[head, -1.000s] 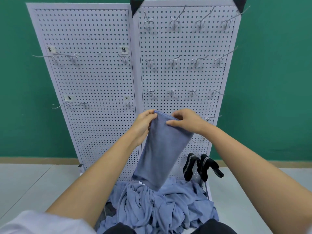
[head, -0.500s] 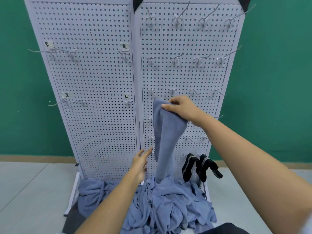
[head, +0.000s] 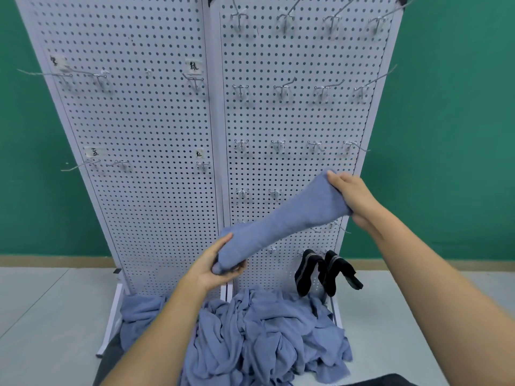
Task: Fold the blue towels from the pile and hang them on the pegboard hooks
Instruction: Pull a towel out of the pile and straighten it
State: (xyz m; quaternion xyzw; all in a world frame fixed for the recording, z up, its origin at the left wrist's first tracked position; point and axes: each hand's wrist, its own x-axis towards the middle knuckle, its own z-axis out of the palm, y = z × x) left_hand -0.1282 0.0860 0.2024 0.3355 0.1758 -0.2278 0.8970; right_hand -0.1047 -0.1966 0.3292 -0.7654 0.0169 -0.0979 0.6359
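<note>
Head view: above the pile (head: pixel 139 313) on the floor, the left hand (head: pixel 216 270) clutches the low end of a folded blue towel (head: pixel 284 218), stretched slantwise before the pegboard (head: pixel 301 118). The right hand (head: pixel 352 197) pinches its high end. Folding seems nearly done; the next move likely calls for doubling it and draping it over a free hook (head: pixel 350 145).

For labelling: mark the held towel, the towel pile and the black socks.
held towel (head: pixel 284 221), head view, middle of its span.
towel pile (head: pixel 267 330), head view, centre of heap.
black socks (head: pixel 308 270), head view, left sock's body.
</note>
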